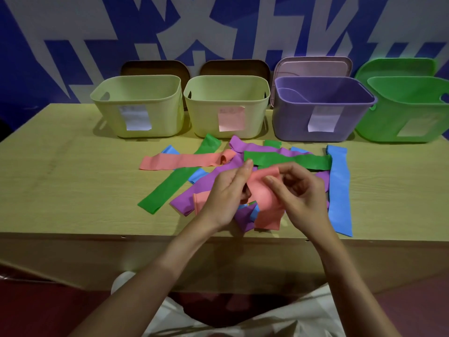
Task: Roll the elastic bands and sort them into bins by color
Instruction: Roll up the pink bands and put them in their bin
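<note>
The green bin (410, 110) is cut off at the right edge, and the writing on all 4 bin labels is unreadable. Only the purple bin (320, 110) shows something inside. Over the worktop (73, 186), the left hand (226, 193) and right hand (298, 190) pinch a pink band (263, 190) above the loose pile.

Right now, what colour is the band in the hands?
Salmon pink: both hands hold the pink band above the pile. Clearest in the head view.
</note>
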{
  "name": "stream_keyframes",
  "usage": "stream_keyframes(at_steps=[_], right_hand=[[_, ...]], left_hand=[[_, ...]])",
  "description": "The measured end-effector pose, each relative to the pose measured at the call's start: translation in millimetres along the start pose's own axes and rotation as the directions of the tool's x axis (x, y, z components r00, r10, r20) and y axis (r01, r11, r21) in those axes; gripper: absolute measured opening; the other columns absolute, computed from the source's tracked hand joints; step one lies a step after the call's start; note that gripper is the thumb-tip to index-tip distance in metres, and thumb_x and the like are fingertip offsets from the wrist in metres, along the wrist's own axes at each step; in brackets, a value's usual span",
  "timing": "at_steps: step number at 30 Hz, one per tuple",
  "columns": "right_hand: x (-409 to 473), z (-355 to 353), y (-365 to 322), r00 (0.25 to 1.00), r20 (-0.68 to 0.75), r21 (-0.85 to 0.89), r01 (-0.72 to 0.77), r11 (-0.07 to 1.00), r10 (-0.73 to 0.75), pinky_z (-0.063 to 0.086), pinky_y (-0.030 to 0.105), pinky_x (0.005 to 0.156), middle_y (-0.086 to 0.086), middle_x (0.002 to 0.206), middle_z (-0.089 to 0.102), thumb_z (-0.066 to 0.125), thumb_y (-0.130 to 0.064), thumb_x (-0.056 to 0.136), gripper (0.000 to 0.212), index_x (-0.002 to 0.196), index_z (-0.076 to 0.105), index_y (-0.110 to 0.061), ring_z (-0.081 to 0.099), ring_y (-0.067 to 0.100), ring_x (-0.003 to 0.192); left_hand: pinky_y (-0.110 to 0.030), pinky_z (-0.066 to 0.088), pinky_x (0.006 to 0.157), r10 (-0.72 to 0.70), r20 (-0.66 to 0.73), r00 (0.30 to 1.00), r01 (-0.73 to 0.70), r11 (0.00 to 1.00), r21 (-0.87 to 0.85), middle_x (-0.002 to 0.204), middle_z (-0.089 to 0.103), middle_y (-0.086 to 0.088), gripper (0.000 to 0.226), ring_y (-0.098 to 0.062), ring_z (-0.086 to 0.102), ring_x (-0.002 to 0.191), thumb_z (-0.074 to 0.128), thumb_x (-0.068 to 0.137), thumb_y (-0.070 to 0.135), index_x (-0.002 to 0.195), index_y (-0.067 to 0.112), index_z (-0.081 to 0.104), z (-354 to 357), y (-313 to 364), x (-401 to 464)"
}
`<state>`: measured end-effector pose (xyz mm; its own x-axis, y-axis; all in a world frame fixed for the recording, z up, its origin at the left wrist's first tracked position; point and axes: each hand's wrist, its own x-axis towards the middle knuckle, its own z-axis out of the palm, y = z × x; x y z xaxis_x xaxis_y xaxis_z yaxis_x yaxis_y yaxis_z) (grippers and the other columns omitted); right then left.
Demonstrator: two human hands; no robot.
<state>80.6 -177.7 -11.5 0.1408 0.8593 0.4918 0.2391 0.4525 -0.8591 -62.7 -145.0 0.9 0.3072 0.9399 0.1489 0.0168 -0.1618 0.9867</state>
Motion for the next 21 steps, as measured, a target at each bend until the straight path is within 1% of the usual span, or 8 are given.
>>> stream_keyframes(at_steps=[3,5,7,9,13,17,19,21], right_hand=[[-1,-2,1,1.0,-0.014,-0.008,-0.003,1.0,0.003,0.042,0.01,0.062,0.0,0.068,0.06,0.068,-0.026,0.082,0.013,0.084,0.064,-0.015,0.054,-0.002,0.064],[-1,-2,1,1.0,-0.014,-0.002,-0.018,1.0,0.018,0.042,0.01,0.062,0.002,0.067,0.06,0.07,-0.022,0.082,0.01,0.082,0.063,-0.015,0.054,-0.002,0.064],[-1,-2,0,1.0,-0.01,-0.009,-0.016,1.0,0.015,0.042,0.011,0.061,0.003,0.069,0.061,0.07,-0.022,0.082,0.008,0.081,0.063,-0.018,0.054,-0.001,0.064],[-1,-2,0,1.0,-0.017,-0.019,-0.003,1.0,0.003,0.043,0.012,0.06,0.006,0.069,0.061,0.069,-0.026,0.081,0.009,0.079,0.063,-0.02,0.053,0.0,0.063],[-2,0,0,0.999,-0.006,0.065,-0.032,0.997,0.032,0.044,0.013,0.06,0.011,0.071,0.06,0.069,-0.029,0.078,0.016,0.086,0.063,-0.018,0.053,0.003,0.064],[-2,-1,-1,0.998,0.041,0.109,-0.041,0.993,0.037,0.041,0.02,0.058,0.009,0.065,0.056,0.068,-0.015,0.084,0.028,0.112,0.063,-0.015,0.05,0.011,0.062],[0,0,-2,0.999,0.05,0.11,-0.022,0.994,0.016,0.046,0.028,0.063,0.013,0.08,0.064,0.067,-0.017,0.086,0.026,0.111,0.064,-0.017,0.057,0.025,0.069],[1,3,-4,1.0,0.015,0.096,-0.007,0.995,0.006,0.049,0.036,0.069,0.014,0.088,0.067,0.066,-0.025,0.084,0.02,0.104,0.065,-0.021,0.061,0.033,0.077]], left_hand=[[-0.028,0.032,0.054,0.143,0.005,0.99,-0.14,0.964,0.225,0.054,0.038,0.007,0.048,-0.007,0.038,0.052,0.037,0.098,0.047,0.062,0.016,0.04,0,-2,-1],[-0.024,0.031,0.056,0.273,0.028,0.962,-0.264,0.894,0.363,0.057,0.037,0.009,0.041,-0.006,0.038,0.055,0.034,0.098,0.043,0.069,0.016,0.042,-4,-7,-1],[-0.019,0.029,0.055,0.363,0.083,0.928,-0.359,0.813,0.458,0.058,0.037,0.009,0.035,-0.005,0.039,0.057,0.032,0.098,0.039,0.07,0.019,0.042,-5,-9,-3],[-0.016,0.028,0.055,0.401,0.094,0.911,-0.392,0.775,0.495,0.057,0.036,0.012,0.03,-0.001,0.04,0.057,0.031,0.098,0.036,0.069,0.032,0.037,-4,-11,-3],[-0.025,0.031,0.054,0.304,0.027,0.952,-0.292,0.884,0.364,0.055,0.039,0.012,0.034,-0.003,0.038,0.054,0.034,0.1,0.031,0.067,0.033,0.037,0,-11,-3],[-0.019,0.032,0.047,0.125,0.003,0.992,-0.125,0.991,0.046,0.051,0.039,0.011,0.038,-0.005,0.036,0.05,0.037,0.1,0.035,0.066,0.018,0.04,4,-4,-9],[-0.017,0.031,0.04,0.01,-0.022,1.0,-0.012,0.994,-0.111,0.051,0.035,0.001,0.042,-0.01,0.034,0.047,0.039,0.095,0.038,0.07,0.005,0.043,6,0,-8],[-0.019,0.03,0.04,-0.031,-0.024,0.999,0.028,0.992,-0.125,0.055,0.033,-0.006,0.048,-0.014,0.032,0.048,0.039,0.094,0.038,0.075,-0.005,0.047,6,1,-7]])
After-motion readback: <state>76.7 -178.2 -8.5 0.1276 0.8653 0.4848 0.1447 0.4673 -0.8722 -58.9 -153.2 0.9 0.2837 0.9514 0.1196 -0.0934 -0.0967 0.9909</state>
